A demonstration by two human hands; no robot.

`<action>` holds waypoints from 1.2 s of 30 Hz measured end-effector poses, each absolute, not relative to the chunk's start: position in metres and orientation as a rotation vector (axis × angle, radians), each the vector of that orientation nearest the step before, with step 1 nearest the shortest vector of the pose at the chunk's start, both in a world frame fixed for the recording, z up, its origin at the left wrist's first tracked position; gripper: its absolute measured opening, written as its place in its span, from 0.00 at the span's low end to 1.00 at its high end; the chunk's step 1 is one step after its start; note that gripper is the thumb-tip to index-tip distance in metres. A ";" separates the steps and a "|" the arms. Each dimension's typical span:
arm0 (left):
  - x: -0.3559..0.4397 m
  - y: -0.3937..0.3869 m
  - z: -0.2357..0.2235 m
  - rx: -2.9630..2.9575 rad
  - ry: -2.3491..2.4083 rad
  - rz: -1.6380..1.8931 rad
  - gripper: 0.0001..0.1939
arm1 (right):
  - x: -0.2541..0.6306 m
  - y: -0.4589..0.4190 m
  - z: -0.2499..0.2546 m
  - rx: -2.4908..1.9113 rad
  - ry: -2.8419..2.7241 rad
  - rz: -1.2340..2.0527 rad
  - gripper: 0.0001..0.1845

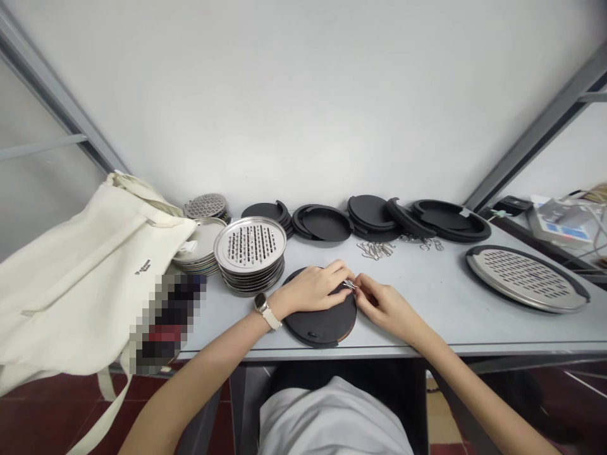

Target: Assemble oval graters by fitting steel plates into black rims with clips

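A round black disc [322,322] lies flat near the front edge of the table. Across its upper part rests my left hand [315,287], wearing a watch, its thumb and fingers closing around a small shiny metal clasp [349,284]. From the right, my right hand [382,303] pinches the same clasp at the disc's right edge. The fingertips partly cover the clasp, so its exact shape is hidden. Similar metal clasps [376,250] lie in a loose pile behind my hands.
Left of the disc stands a stack of metal grater plates [250,246], with plain metal discs [202,237] beside it. Black rings and discs [327,222] line the wall. A grater plate in a black holder [526,278] lies right. A cream bag [90,272] overhangs the left end.
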State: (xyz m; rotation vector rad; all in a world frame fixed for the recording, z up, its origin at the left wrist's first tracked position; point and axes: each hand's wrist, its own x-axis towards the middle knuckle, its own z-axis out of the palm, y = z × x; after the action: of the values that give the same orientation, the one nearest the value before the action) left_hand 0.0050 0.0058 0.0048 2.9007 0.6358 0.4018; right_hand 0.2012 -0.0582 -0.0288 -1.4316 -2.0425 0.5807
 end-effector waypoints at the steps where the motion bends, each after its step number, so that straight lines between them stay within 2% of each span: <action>1: 0.005 0.006 0.005 2.903 0.640 0.401 0.14 | 0.201 -0.058 -0.029 -1.431 -2.042 0.579 0.08; 12: 0.005 0.005 0.006 2.925 0.671 0.414 0.12 | 0.201 -0.059 -0.027 -1.441 -2.061 0.589 0.05; 25: 0.005 0.004 0.006 2.949 0.657 0.440 0.12 | 0.200 -0.059 -0.023 -1.446 -2.087 0.564 0.12; 36: 0.004 0.006 0.002 2.962 0.611 0.448 0.12 | 0.202 -0.060 -0.024 -1.415 -2.083 0.604 0.14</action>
State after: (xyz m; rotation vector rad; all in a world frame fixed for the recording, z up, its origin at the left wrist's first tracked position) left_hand 0.0038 0.0060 0.0020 2.9621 0.6109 0.4483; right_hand 0.2016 -0.0601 -0.0236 -1.4147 -2.0833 0.6044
